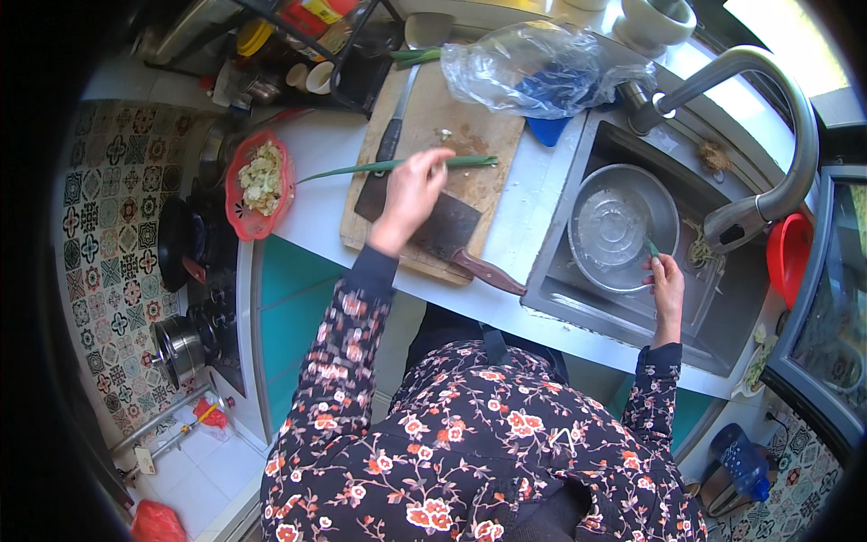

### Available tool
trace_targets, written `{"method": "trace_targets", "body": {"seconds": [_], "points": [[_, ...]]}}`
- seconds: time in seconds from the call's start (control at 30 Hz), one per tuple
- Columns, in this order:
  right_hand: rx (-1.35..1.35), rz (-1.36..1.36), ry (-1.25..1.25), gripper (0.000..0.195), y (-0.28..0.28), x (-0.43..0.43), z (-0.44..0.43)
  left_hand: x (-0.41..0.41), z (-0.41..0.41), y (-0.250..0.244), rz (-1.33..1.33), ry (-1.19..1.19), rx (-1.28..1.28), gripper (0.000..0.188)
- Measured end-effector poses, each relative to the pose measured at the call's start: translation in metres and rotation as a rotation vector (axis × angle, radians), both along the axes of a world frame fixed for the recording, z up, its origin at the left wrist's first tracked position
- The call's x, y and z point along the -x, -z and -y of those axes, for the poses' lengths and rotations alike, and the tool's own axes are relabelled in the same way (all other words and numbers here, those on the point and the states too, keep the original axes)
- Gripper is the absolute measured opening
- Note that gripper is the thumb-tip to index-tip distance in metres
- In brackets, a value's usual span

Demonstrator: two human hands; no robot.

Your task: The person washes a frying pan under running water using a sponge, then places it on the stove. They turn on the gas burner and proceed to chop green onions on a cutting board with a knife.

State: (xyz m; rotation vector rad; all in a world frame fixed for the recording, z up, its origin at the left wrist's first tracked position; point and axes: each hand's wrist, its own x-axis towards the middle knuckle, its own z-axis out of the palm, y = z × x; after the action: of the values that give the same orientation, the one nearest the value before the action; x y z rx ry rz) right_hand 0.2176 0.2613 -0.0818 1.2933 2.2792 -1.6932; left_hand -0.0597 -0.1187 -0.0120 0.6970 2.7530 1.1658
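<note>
My left hand (416, 193) is over the wooden cutting board (406, 101), at a long green onion leaf (379, 167) lying across it; whether the fingers grip the leaf is unclear. Below that hand lies a cleaver (450, 220) with a brown handle that juts past the board's edge. A black-handled knife (391, 139) rests on the board's left part. Over the sink, my right hand (665, 278) pinches a small green leaf piece (650, 246) at the rim of a round metal basin (576, 234), which holds some water.
A red basket (290, 193) of chopped pale vegetables stands left of the board. Clear plastic bags (521, 68) lie behind it. The grey sink (555, 271) has a curved faucet (799, 122) above and scraps inside. The stove (213, 284) is at left, an open window sash (823, 271) at right.
</note>
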Motion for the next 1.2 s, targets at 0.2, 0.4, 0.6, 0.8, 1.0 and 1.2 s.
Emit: {"method": "trace_targets", "body": {"seconds": [0.2,0.4,0.6,0.8,1.0,1.2], "points": [[-0.174,-0.056,-0.138,0.018,-0.021,-0.003,0.047,0.105,-0.022,0.067,-0.106,0.178,0.304,0.015],[-0.119,-0.12,0.085,0.02,-0.057,-0.009,0.077,0.103,0.007,0.018,-0.025,0.125,-0.115,0.015],[-0.211,-0.081,0.007,0.023,-0.129,0.028,0.158,0.105,0.238,-0.043,-0.19,-0.162,-0.067,0.021],[-0.125,-0.172,-0.351,0.02,-0.186,0.09,0.246,0.107,0.275,-0.097,-0.573,-0.14,0.7,0.028],[-0.478,-0.243,-0.821,0.015,-0.211,0.138,0.323,-0.008,0.127,-0.074,-0.369,0.833,-0.103,0.061],[-0.421,-0.115,-0.86,0.016,-0.189,0.103,0.284,-0.001,0.159,-0.037,0.271,1.001,-0.018,0.011]]}}
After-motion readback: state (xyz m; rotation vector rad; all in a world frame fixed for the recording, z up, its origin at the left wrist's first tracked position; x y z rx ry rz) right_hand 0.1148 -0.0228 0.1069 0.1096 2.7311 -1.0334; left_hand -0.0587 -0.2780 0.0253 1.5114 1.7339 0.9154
